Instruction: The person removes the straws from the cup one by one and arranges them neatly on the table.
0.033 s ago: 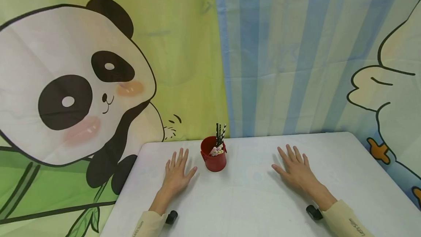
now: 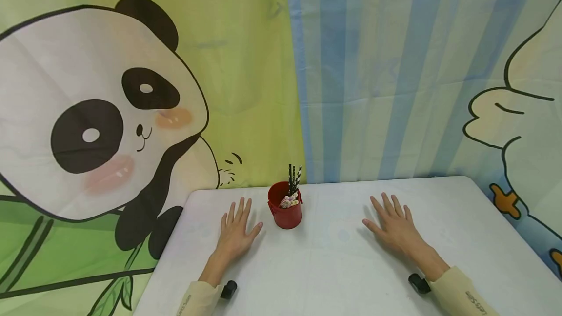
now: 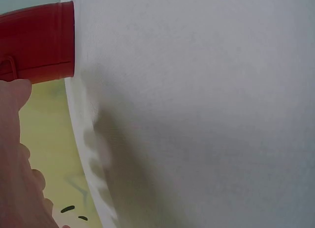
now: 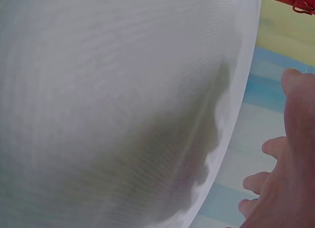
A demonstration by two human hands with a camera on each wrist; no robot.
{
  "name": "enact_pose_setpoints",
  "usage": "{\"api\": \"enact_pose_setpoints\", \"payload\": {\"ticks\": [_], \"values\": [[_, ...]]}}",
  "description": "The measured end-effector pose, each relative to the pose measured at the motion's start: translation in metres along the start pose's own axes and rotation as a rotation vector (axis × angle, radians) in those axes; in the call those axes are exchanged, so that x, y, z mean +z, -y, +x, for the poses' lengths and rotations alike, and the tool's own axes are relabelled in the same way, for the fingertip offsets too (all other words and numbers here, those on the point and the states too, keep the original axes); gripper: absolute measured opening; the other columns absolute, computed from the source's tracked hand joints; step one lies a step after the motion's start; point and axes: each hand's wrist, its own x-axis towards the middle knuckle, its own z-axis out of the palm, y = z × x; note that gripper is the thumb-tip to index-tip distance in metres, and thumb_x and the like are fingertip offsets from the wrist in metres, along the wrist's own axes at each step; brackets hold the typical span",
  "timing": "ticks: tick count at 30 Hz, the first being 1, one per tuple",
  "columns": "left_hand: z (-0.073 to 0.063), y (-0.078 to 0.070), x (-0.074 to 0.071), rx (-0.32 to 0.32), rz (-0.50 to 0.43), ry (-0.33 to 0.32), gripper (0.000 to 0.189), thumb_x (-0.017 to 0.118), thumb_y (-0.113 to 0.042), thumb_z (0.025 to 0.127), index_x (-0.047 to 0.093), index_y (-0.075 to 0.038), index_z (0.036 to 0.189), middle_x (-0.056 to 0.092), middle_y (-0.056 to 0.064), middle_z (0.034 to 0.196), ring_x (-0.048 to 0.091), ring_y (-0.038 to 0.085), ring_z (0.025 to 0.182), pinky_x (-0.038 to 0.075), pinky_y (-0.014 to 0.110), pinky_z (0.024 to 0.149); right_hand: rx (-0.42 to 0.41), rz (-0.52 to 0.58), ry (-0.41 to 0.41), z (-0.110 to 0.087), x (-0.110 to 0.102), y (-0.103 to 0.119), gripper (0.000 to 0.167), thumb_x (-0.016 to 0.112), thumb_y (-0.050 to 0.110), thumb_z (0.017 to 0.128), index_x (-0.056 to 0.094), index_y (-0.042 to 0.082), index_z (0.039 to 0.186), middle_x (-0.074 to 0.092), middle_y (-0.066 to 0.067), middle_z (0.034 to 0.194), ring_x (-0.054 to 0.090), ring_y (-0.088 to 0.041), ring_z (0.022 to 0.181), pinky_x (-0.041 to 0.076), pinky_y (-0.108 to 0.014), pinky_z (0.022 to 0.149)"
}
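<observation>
A small red bucket (image 2: 287,216) stands upright near the far edge of the white table (image 2: 325,267). Black-and-white patterned sticks (image 2: 293,179), which look like straws, poke out of it. Beside them are several shorter, pale patterned ends (image 2: 290,201). My left hand (image 2: 234,233) is to the left of the bucket, fingers spread and holding nothing. To the right, farther from the bucket, my right hand (image 2: 395,228) also has its fingers spread and holds nothing. Both wrist views show the hands raised over the table, their shadows apart from them.
Behind the table hangs a curtain with a printed panda (image 2: 101,111) on the left and blue stripes (image 2: 333,62) to the right. A black wrist device (image 2: 229,289) is by the left sleeve, and another black device (image 2: 419,284) by the right sleeve.
</observation>
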Motion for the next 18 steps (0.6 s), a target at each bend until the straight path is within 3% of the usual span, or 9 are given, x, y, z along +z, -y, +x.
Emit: {"api": "enact_pose_setpoints", "payload": {"ticks": [11, 14, 18], "values": [[0.0, -0.001, 0.0, 0.024, -0.051, -0.016, 0.095, 0.054, -0.07, 0.091, 0.015, -0.021, 0.163, 0.014, 0.007, 0.17, 0.007, 0.037, 0.157, 0.015, 0.066, 0.12, -0.007, 0.001, -0.018, 0.002, 0.001, 0.002, 0.081, 0.053, 0.061, 0.097, 0.03, 0.013, 0.158, 0.021, -0.029, 0.163, 0.014, -0.053, 0.149, 0.01, -0.075, 0.113], [0.004, -0.009, -0.004, 0.047, -0.09, -0.014, 0.099, 0.057, -0.071, 0.089, 0.013, -0.021, 0.163, 0.014, 0.004, 0.17, 0.006, 0.034, 0.157, 0.016, 0.065, 0.121, -0.016, 0.002, -0.03, 0.002, 0.002, 0.005, 0.08, 0.054, 0.06, 0.096, 0.032, 0.012, 0.157, 0.023, -0.028, 0.162, 0.017, -0.053, 0.148, 0.012, -0.075, 0.112], [0.014, -0.03, -0.014, 0.054, -0.169, 0.017, 0.105, 0.06, -0.074, 0.084, 0.008, -0.028, 0.163, 0.011, -0.004, 0.17, 0.004, 0.029, 0.158, 0.017, 0.066, 0.121, -0.026, 0.008, -0.031, 0.004, 0.004, 0.012, 0.08, 0.054, 0.06, 0.096, 0.033, 0.012, 0.157, 0.024, -0.028, 0.162, 0.018, -0.053, 0.148, 0.013, -0.075, 0.112]]}}
